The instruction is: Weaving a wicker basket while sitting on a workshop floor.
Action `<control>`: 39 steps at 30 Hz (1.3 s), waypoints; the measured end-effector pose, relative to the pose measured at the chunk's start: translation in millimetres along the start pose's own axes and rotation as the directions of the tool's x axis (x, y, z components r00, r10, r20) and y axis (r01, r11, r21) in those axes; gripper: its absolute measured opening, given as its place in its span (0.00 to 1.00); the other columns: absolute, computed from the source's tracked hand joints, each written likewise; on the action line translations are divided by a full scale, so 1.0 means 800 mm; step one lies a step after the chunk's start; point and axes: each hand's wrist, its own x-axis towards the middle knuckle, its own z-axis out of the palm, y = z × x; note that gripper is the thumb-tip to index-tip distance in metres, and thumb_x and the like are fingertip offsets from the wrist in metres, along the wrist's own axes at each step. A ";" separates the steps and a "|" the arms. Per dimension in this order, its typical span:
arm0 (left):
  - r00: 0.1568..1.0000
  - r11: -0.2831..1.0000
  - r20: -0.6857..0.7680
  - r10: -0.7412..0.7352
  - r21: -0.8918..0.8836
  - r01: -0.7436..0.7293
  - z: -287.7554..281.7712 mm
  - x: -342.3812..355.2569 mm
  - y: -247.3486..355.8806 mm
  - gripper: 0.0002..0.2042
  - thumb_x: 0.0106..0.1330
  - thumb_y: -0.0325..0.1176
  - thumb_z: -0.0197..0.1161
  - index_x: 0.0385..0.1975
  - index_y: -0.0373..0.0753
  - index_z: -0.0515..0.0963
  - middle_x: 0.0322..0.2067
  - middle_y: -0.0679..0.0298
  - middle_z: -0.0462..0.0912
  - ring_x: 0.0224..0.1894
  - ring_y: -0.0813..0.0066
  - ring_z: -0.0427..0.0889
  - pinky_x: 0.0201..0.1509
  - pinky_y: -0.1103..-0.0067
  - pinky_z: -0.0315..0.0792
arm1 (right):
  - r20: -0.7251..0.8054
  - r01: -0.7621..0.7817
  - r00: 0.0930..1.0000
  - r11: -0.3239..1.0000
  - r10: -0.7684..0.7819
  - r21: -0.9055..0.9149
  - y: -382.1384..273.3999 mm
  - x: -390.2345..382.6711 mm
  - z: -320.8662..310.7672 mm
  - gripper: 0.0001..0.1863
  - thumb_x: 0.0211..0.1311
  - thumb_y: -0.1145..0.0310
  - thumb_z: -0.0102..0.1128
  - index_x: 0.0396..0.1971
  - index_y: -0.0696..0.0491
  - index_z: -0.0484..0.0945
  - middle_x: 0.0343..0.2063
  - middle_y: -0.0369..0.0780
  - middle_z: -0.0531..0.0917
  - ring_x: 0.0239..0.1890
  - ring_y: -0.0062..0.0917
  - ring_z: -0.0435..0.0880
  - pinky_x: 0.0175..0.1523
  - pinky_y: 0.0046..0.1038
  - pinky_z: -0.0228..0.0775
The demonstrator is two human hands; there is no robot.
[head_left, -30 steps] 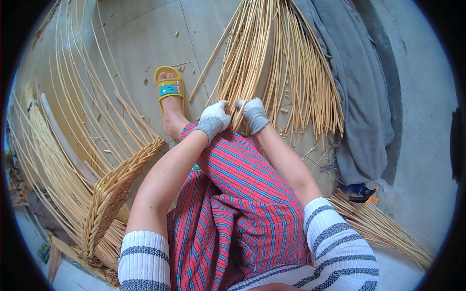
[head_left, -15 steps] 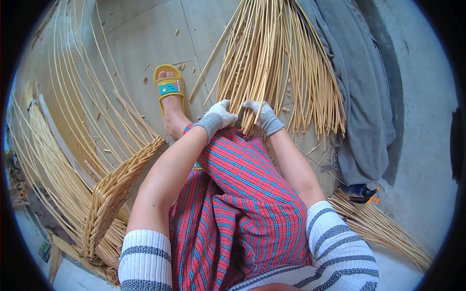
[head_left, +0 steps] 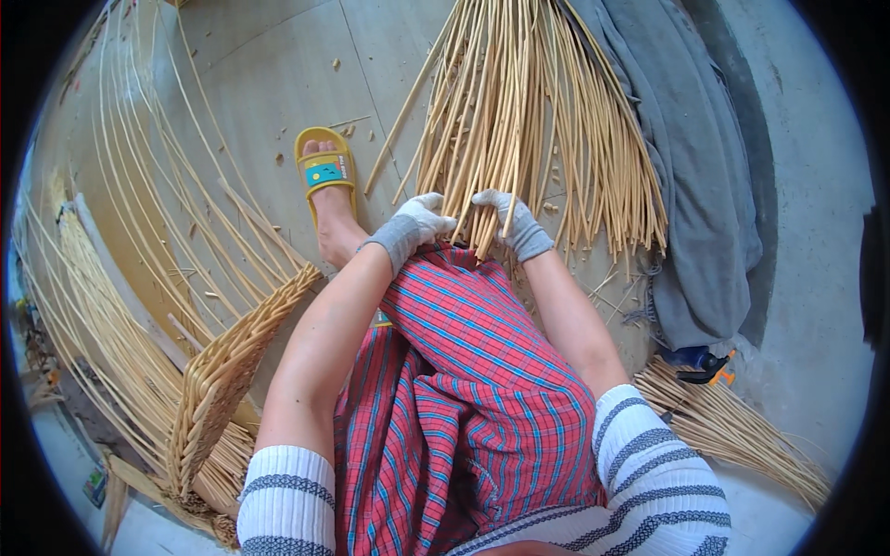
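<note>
A fanned heap of pale rattan canes [head_left: 593,157] spreads from the top centre down to my knee in red checked cloth [head_left: 464,343]. My left hand [head_left: 416,225], in a white and grey knit glove, is closed on the lower ends of several canes. My right hand [head_left: 513,225], gloved the same way, grips canes just to the right, with some cane ends poking down between the two hands over the cloth. Exactly which canes each hand holds is hard to make out.
On the left stands a part-woven basket piece [head_left: 222,371] with long loose strands [head_left: 158,241]. My foot in a yellow slider [head_left: 324,173] rests on the tiled floor. At right lie a grey cloth [head_left: 691,204], another cane bundle [head_left: 742,435] and a dark orange-trimmed tool [head_left: 705,366].
Both hands have shifted to the right with the cane ends, the right hand more clearly. The ends between the hands now hang a little lower.
</note>
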 end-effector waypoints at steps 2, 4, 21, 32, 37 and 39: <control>0.993 0.990 0.043 0.113 0.078 -0.117 0.003 0.011 -0.014 0.36 0.60 0.35 0.72 0.66 0.28 0.63 0.52 0.52 0.81 0.45 0.70 0.83 0.37 0.77 0.77 | -0.017 -0.019 1.000 0.999 0.019 0.046 0.005 0.010 0.009 0.12 0.54 0.69 0.70 0.36 0.59 0.82 0.29 0.42 0.85 0.30 0.32 0.86 0.33 0.34 0.83; 0.967 0.802 0.103 0.232 0.542 -0.250 0.007 0.009 -0.012 0.30 0.63 0.45 0.67 0.63 0.37 0.70 0.52 0.49 0.81 0.50 0.58 0.83 0.54 0.69 0.75 | 0.018 -0.029 0.999 0.998 0.030 -0.050 0.004 0.004 0.028 0.15 0.53 0.68 0.73 0.38 0.59 0.83 0.31 0.43 0.86 0.31 0.31 0.87 0.33 0.32 0.83; 0.880 0.859 -0.426 0.211 0.511 0.041 -0.016 0.020 -0.012 0.19 0.60 0.38 0.66 0.50 0.40 0.79 0.43 0.52 0.85 0.48 0.56 0.84 0.55 0.69 0.75 | 0.059 0.021 0.998 1.000 -0.022 0.018 0.007 0.022 0.036 0.18 0.51 0.72 0.74 0.43 0.56 0.81 0.34 0.39 0.86 0.36 0.29 0.87 0.42 0.32 0.82; 0.942 0.890 -0.271 0.197 0.454 -0.055 -0.008 0.013 -0.007 0.17 0.65 0.40 0.63 0.50 0.38 0.80 0.40 0.53 0.86 0.42 0.61 0.86 0.49 0.70 0.78 | -0.095 0.057 0.993 0.996 -0.064 -0.074 0.016 0.028 0.031 0.15 0.50 0.73 0.75 0.38 0.58 0.82 0.28 0.40 0.84 0.28 0.31 0.85 0.34 0.33 0.83; 0.976 0.965 -0.178 0.125 0.250 -0.078 -0.014 0.017 -0.014 0.14 0.63 0.32 0.66 0.45 0.33 0.80 0.31 0.56 0.86 0.29 0.71 0.87 0.33 0.73 0.82 | -0.110 0.058 0.991 0.992 -0.071 -0.116 0.018 0.016 0.055 0.15 0.51 0.72 0.75 0.37 0.61 0.82 0.28 0.43 0.86 0.26 0.32 0.86 0.30 0.34 0.84; 0.988 0.991 -0.141 0.056 0.126 -0.038 -0.017 0.016 -0.015 0.14 0.63 0.32 0.66 0.45 0.32 0.79 0.31 0.57 0.86 0.29 0.72 0.86 0.33 0.74 0.81 | -0.141 0.083 0.984 0.978 -0.111 -0.189 0.017 0.012 0.060 0.16 0.50 0.71 0.76 0.38 0.62 0.82 0.28 0.43 0.86 0.26 0.31 0.87 0.29 0.34 0.83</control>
